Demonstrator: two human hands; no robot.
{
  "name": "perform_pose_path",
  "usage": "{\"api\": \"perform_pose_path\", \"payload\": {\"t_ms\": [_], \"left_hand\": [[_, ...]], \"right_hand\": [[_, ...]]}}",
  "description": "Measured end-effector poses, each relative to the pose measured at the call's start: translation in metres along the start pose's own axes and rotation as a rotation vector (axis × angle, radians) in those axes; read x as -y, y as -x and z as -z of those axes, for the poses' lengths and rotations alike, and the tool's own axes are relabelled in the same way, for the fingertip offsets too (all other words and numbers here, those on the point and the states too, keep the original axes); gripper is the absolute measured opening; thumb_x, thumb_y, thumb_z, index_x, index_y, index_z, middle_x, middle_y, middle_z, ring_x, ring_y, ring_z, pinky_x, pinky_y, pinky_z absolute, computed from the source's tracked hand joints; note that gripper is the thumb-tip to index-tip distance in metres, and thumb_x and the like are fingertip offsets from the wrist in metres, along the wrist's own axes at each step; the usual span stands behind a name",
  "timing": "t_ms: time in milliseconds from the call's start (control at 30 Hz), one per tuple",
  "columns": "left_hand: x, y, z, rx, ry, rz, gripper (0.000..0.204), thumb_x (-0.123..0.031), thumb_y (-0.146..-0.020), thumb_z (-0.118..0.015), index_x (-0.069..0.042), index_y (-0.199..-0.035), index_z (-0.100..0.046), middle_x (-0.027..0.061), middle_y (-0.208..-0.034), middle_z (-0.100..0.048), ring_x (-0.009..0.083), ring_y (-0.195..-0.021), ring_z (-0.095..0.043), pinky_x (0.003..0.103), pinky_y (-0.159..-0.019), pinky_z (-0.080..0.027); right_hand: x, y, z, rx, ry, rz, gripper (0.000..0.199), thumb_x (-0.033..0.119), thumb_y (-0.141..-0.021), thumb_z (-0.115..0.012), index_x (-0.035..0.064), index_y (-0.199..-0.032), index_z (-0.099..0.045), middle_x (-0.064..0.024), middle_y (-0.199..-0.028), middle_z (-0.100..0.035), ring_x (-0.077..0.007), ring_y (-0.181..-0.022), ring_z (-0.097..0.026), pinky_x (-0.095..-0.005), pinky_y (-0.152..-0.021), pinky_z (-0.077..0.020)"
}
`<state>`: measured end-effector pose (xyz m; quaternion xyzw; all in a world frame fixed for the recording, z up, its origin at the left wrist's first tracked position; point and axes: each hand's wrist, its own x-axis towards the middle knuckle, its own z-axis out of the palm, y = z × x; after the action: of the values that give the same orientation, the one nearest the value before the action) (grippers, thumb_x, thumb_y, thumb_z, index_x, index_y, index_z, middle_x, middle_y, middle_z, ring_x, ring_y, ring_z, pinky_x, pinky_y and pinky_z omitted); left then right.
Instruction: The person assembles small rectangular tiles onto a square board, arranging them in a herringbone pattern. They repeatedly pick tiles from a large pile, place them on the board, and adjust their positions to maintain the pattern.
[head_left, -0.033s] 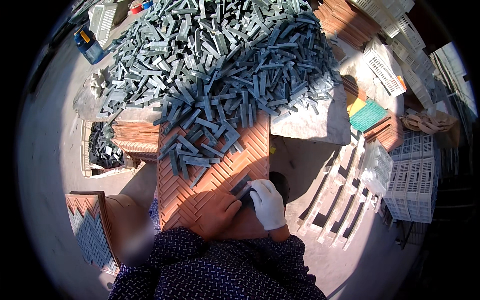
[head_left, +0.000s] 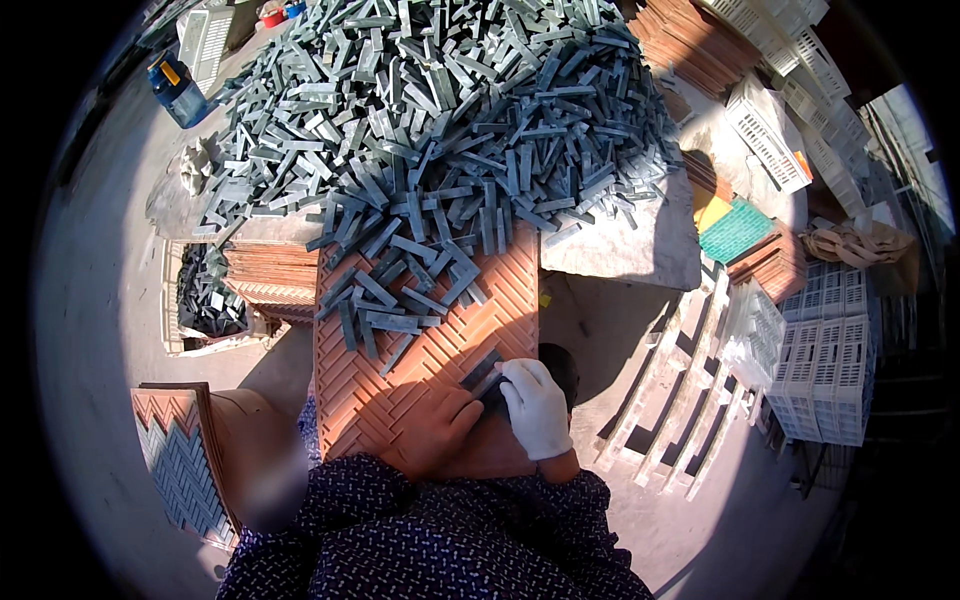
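In front of me lies an orange tray [head_left: 350, 395] moulded with herringbone grooves. Small dark grey tile strips [head_left: 481, 368] are between my two hands at its near right part. My bare left hand [head_left: 440, 425] has its fingers bent together against the near end of these strips. On their right side my right hand [head_left: 537, 408], in a white glove, pinches them with thumb and fingers; its palm side is hidden. More loose grey strips [head_left: 385, 300] cover the tray's far half, spilling from a large heap [head_left: 430, 120] on the table.
Left of me stands a stack of trays [head_left: 180, 460], the top one filled with grey strips. A crate [head_left: 172, 300] of pieces sits behind it. To the right are a wooden pallet [head_left: 665, 400] and white plastic crates [head_left: 825, 375]. A blue jug [head_left: 178, 95] stands far left.
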<state>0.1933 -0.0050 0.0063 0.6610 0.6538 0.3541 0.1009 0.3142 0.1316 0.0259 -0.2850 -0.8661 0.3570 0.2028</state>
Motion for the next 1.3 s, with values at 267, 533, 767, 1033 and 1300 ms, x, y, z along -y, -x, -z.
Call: {"api": "perform_pose_path", "payload": {"t_ms": [267, 533, 767, 1033, 1300], "left_hand": [[-0.002, -0.002, 0.008, 0.031, -0.004, -0.069, 0.041, -0.008, -0.067, -0.062, 0.005, -0.105, -0.055, 0.0179, -0.101, -0.054, 0.0341, -0.095, -0.055, 0.039, -0.083, -0.047], [-0.003, -0.007, 0.006, -0.055, 0.063, 0.192, 0.027, -0.002, -0.074, -0.063, 0.001, -0.099, -0.054, 0.0153, -0.095, -0.057, 0.0331, -0.084, -0.057, 0.038, -0.070, -0.048], [-0.001, -0.003, 0.004, -0.324, 0.472, 0.568, 0.013, -0.009, -0.086, -0.059, 0.001, -0.094, -0.058, 0.0109, -0.081, -0.061, 0.0228, -0.075, -0.059, 0.034, -0.067, -0.047], [-0.005, -0.001, 0.033, -0.283, 1.236, 0.842, 0.017, -0.017, -0.095, -0.053, -0.001, -0.096, -0.059, 0.0021, -0.077, -0.060, 0.0073, -0.070, -0.054, 0.021, -0.063, -0.044], [0.002, 0.005, 0.056, -0.213, 1.747, 0.844, 0.018, -0.018, -0.094, -0.055, -0.001, -0.101, -0.057, 0.0050, -0.084, -0.062, 0.0110, -0.072, -0.056, 0.022, -0.065, -0.046]], "right_hand": [[-0.011, -0.005, -0.005, -0.001, 0.206, 0.186, 0.018, 0.007, -0.079, -0.058, 0.0071, -0.096, -0.061, -0.0101, -0.098, -0.060, -0.0286, -0.087, -0.061, -0.0354, -0.071, -0.0514], [-0.017, -0.010, -0.004, -0.010, 0.237, 0.283, 0.015, 0.008, -0.079, -0.059, 0.0070, -0.094, -0.061, -0.0102, -0.098, -0.060, -0.0273, -0.086, -0.062, -0.0350, -0.070, -0.0524], [-0.007, -0.011, -0.001, -0.023, -0.026, 0.135, 0.017, 0.005, -0.080, -0.062, 0.0042, -0.096, -0.063, -0.0126, -0.096, -0.061, -0.0276, -0.083, -0.062, -0.0337, -0.069, -0.0510], [0.031, -0.017, 0.016, 0.144, -0.526, -0.302, 0.016, 0.000, -0.082, -0.060, -0.0035, -0.098, -0.063, -0.0077, -0.082, -0.063, -0.0100, -0.066, -0.061, -0.0228, -0.060, -0.0484], [0.043, -0.017, 0.011, 0.084, -0.633, -0.258, 0.019, 0.001, -0.084, -0.061, -0.0061, -0.101, -0.061, -0.0074, -0.083, -0.064, -0.0095, -0.069, -0.062, -0.0210, -0.059, -0.0493]]}}
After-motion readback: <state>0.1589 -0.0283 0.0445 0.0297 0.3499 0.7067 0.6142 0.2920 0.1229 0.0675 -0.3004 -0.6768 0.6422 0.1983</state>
